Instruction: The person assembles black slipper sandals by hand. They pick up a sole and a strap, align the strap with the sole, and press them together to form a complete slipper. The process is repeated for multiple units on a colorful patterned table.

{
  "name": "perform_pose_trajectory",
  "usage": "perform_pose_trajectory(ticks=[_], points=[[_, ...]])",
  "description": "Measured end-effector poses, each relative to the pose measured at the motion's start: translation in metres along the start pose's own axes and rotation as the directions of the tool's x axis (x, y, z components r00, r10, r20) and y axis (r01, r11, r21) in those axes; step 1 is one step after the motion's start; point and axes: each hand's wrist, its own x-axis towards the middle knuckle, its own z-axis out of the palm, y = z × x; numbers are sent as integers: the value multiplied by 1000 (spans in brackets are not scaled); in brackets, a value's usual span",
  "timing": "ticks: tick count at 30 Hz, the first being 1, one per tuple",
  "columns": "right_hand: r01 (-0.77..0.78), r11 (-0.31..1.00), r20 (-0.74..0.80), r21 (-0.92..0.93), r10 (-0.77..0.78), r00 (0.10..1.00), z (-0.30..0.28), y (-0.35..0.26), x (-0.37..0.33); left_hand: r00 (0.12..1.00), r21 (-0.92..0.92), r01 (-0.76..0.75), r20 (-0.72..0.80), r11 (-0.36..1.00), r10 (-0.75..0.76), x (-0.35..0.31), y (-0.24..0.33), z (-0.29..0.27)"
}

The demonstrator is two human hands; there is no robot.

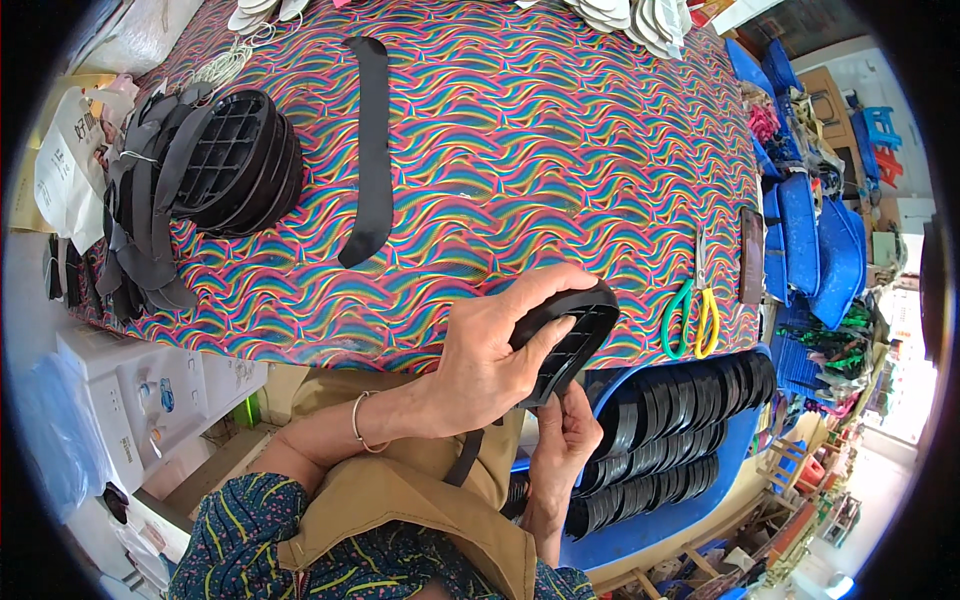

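A black shoe sole [584, 345] with a ribbed grid inside is held tilted above the table's front edge. My left hand [490, 350] grips its far end, thumb inside on the grid and fingers over the outer rim. At the near end, my right hand [566, 432] pinches the sole's edge from below; its fingertips are partly hidden. Flat on the table beyond my hands lies a long black strip [372, 150] with curved ends. To the left, a stack of black soles [240, 165] stands beside a bundle of black strips [150, 200].
Scissors [698, 300] with green and yellow handles lie at the right of the patterned tablecloth [560, 160]. Below them, a blue tub [690, 510] holds rows of black soles. A white box [150, 400] is at left; pale pieces [655, 20] sit at the far edge.
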Motion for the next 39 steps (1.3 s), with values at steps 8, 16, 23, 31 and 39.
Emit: perform_pose_trajectory(ticks=[8, 16, 23, 31, 39], points=[[-18, 999, 155, 51, 10, 988, -7, -14, 4, 965, 174, -256, -7, 951, 261, 1, 0, 3], [-1, 996, 192, 87, -16, 981, -3, -13, 8, 906, 286, -403, -12, 869, 424, -3, -9, 4], [-56, 920, 203, 388, -26, 979, -7, -1, 7, 917, 337, -332, -103, 881, 384, -6, -1, 0], [28, 805, 100, 592, -108, 989, 4, 7, 26, 969, 40, -134, -202, 990, 139, -9, -4, 2], [121, 971, 55, 206, -135, 989, -8, -6, 29, 972, 158, -158, -151, 975, 182, -22, -1, 9]])
